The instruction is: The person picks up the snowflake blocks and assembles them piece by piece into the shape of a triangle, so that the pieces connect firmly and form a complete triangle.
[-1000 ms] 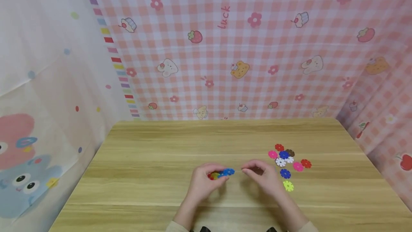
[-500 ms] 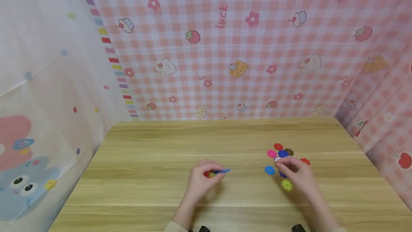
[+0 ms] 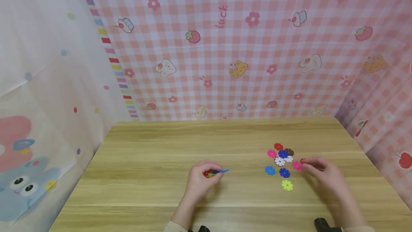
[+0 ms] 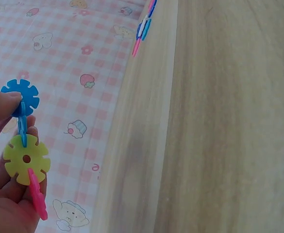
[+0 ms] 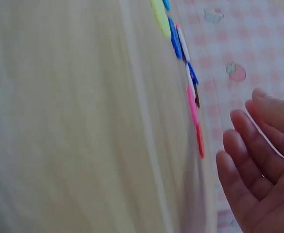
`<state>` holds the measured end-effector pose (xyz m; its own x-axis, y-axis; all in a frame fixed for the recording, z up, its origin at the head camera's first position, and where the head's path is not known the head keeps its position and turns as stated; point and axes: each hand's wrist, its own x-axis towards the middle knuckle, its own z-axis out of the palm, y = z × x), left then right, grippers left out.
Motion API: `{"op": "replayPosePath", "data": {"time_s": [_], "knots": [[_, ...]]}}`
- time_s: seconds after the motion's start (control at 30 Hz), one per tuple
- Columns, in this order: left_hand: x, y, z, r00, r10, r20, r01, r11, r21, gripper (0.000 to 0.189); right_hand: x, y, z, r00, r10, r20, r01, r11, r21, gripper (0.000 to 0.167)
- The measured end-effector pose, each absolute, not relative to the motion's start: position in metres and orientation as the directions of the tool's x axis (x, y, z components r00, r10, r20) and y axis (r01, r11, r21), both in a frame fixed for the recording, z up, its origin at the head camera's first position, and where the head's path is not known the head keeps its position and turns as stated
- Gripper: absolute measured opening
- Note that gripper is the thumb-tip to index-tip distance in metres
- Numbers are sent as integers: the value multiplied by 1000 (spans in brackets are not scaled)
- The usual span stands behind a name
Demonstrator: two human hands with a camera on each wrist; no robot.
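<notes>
My left hand holds a chain of notched plastic discs, thumb and finger pinching its blue disc at the top. Slotted below that in the left wrist view are a second blue disc, a yellow disc and a pink disc. Some red also shows inside the hand in the head view. My right hand hovers at the right side of the loose discs, fingers loosely bent with nothing between them. Closest to its fingertips are a red disc and a pink disc.
Loose discs lie on the wooden table: a light blue disc, a dark blue disc, a yellow-green disc, a white disc, a brown disc and others. A checked pink cloth hangs behind.
My right hand has moved from beside the left hand, across the loose discs, to their right side. A light blue disc now lies at their left edge. The left hand has barely moved.
</notes>
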<state>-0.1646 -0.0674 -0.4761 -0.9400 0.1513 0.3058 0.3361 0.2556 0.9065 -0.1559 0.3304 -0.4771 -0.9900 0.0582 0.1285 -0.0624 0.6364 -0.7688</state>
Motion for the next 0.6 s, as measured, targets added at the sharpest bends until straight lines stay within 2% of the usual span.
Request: {"op": "replayPosePath", "data": {"time_s": [0.13,0.33,0.5,0.6], "knots": [[-164,-68,-476,-936,152,319,348,252,903,12,-161,343,-482,-987,67,146,-68,654,-754,29],[-163,-69,-474,-935,160,317,349,246,904,13,-168,357,-487,-994,54,98,-43,623,-781,37],[-163,-70,-472,-935,165,313,346,239,907,13,-175,369,-491,-999,2,44,-34,599,-800,45],[-163,-70,-472,-930,169,325,359,246,900,12,-180,374,-492,-999,-40,29,-48,645,-763,46]]}}
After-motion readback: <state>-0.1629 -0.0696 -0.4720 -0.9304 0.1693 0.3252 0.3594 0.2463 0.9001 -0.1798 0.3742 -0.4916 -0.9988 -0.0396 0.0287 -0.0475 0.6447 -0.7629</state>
